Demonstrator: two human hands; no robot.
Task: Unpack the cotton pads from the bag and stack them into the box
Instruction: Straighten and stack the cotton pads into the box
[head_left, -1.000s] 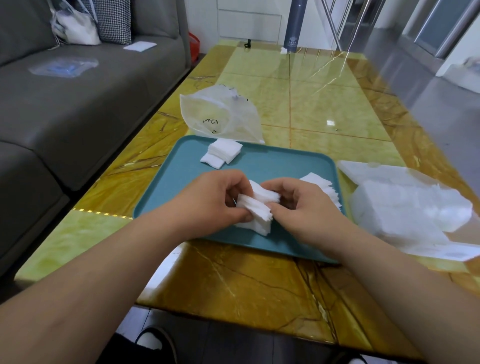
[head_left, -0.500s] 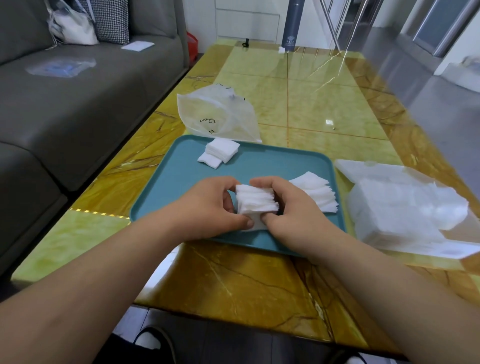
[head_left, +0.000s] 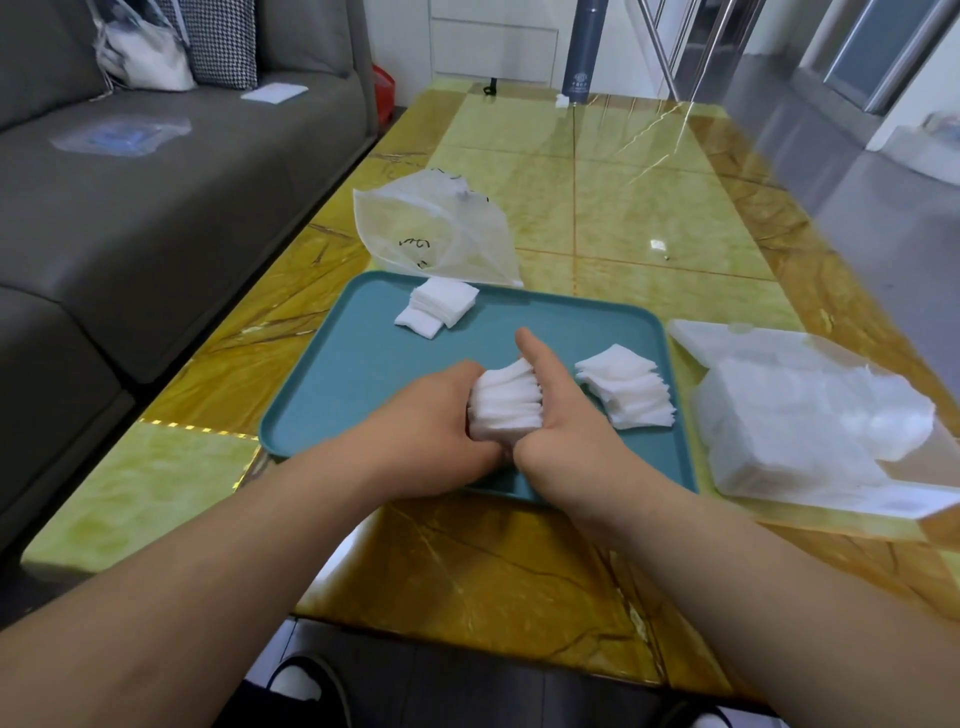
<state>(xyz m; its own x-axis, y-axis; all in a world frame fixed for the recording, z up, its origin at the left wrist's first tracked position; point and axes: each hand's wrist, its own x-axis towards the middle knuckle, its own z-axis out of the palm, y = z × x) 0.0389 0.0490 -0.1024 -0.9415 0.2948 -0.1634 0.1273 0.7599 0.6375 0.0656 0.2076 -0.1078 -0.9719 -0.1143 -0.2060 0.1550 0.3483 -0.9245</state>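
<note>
Clasping the cotton pads (head_left: 506, 405) near the front edge of the desk (head_left: 519, 566), left hand (head_left: 431, 423) and right hand (head_left: 569, 441) curl round the stack's sides, likely the best hold for soft, light layers.

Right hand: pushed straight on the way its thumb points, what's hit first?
Probably the small pad stack near the far rim of the tray; the thumb of the right hand, which grips cotton pads, aims about at its right corner. Past that, the clear bag. Depth unclear.

Bunched white cotton pads (head_left: 506, 405), edge-up
</note>
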